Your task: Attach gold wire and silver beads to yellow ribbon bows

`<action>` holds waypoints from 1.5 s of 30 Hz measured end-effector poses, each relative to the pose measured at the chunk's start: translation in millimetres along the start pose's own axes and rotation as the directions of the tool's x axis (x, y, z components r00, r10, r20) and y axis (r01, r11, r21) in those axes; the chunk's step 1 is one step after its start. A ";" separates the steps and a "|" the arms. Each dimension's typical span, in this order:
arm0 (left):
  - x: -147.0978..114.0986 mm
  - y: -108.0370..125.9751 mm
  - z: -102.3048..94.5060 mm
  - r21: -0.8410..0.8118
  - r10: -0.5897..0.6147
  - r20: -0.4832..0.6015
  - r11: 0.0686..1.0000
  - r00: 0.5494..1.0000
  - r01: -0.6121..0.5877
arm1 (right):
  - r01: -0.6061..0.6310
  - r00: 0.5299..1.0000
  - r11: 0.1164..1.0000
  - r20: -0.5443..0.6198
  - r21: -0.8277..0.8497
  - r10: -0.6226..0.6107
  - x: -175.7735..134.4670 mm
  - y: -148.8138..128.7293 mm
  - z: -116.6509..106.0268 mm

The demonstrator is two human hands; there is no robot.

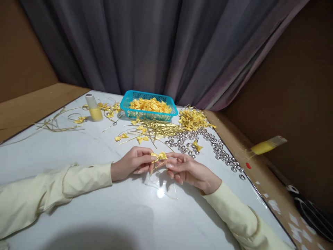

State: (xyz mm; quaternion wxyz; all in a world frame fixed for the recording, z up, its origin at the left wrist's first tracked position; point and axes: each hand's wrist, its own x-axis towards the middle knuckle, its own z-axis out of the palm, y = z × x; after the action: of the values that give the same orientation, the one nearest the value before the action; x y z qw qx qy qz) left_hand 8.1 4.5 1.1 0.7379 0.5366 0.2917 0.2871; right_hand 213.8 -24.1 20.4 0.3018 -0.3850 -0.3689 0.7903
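Observation:
Between my two hands is a small yellow ribbon bow (pixel 159 156), held just above the white tabletop. My left hand (pixel 136 160) pinches the bow's left loop between thumb and fingers. A thin gold cord (pixel 170 159) trails from the bow, and the thumb and fingers of my right hand (pixel 186 168) are closed on it. A fine pale strand (pixel 174 194) hangs in a curve below the hands. Beyond them lie loose yellow bows (pixel 142 139) and a bundle of gold cords (pixel 165 128). Whatever lies behind my fingertips is hidden.
A blue basket (pixel 149 116) of yellow bows stands at the back. Right of it are a heap of corded bows (pixel 194 118) and scattered silver rings (pixel 226 156). A glue bottle (pixel 93 107) stands back left; another bottle (pixel 269 145) and scissors (pixel 309 211) lie on the right.

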 end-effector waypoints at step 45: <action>0.6 -4.8 -3.4 0.071 0.029 -0.018 0.997 0.999 -0.028 | -0.142 0.987 0.989 0.082 0.042 0.138 -12.3 -17.1 -14.8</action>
State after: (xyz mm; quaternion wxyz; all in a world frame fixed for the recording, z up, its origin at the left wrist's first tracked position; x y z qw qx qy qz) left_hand 6.5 5.8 -4.5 0.7116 0.5636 0.3010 0.2923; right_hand 235.8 -18.9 32.7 0.2399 -0.3713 -0.3335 0.8327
